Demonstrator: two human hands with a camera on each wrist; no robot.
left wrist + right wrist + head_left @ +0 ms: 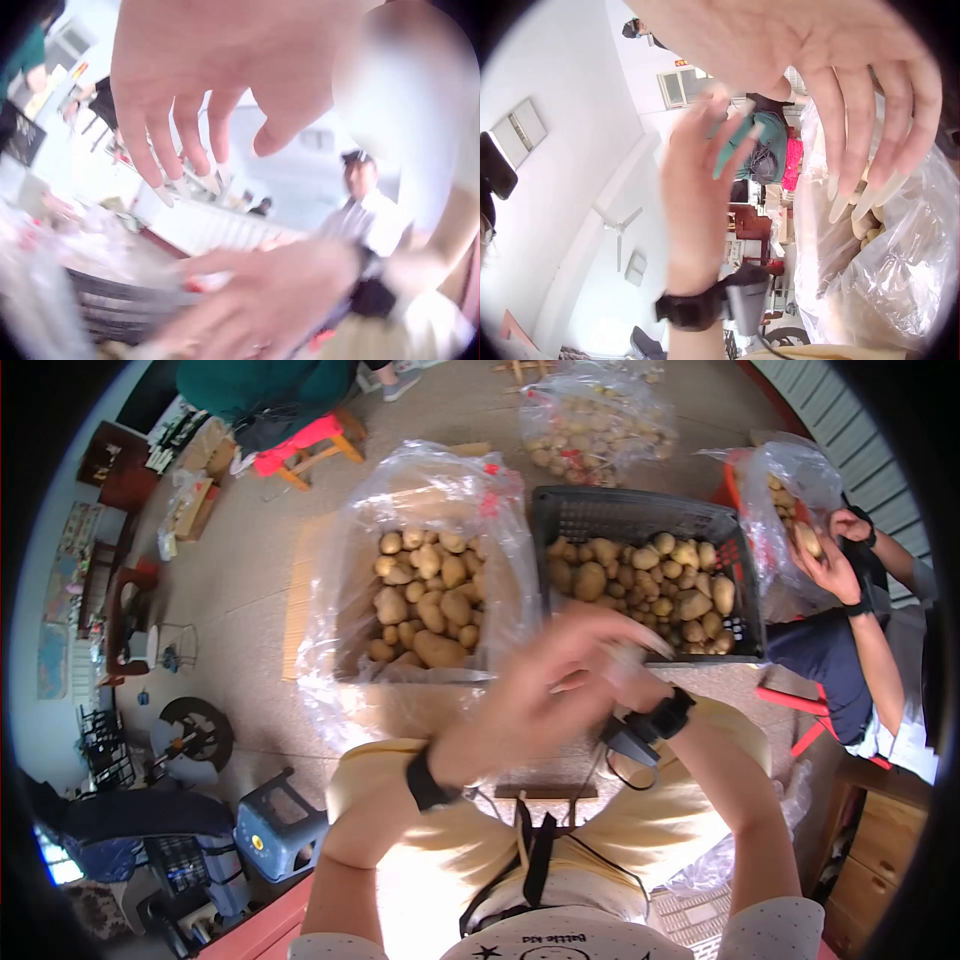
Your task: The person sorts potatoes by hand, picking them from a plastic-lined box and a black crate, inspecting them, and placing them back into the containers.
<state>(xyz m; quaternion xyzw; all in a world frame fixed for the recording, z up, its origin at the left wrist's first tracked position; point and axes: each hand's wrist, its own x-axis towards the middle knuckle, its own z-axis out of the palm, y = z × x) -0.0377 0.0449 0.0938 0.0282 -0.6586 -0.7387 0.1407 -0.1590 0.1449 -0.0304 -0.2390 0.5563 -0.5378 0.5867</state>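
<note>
In front of the seated wearer's lap, the two hands come together, blurred in the head view. My left hand [535,695] crosses over and partly hides my right hand [635,675]. The left wrist view has the left hand [232,67] with fingers spread and nothing in them. Loosely extended fingers with long pale tips show on the right hand [870,90], also holding nothing. Beyond the hands, potatoes [430,595] lie in a box lined with clear plastic [325,610]. More potatoes [640,575] fill a black crate [640,505] beside it.
At right, another person's hand [828,570] holds a potato [808,540] near a plastic-lined red container [735,485]. A clear bag of potatoes [595,430] sits behind the crate. A blue stool [280,825] stands at left, a wooden drawer cabinet [870,860] at right.
</note>
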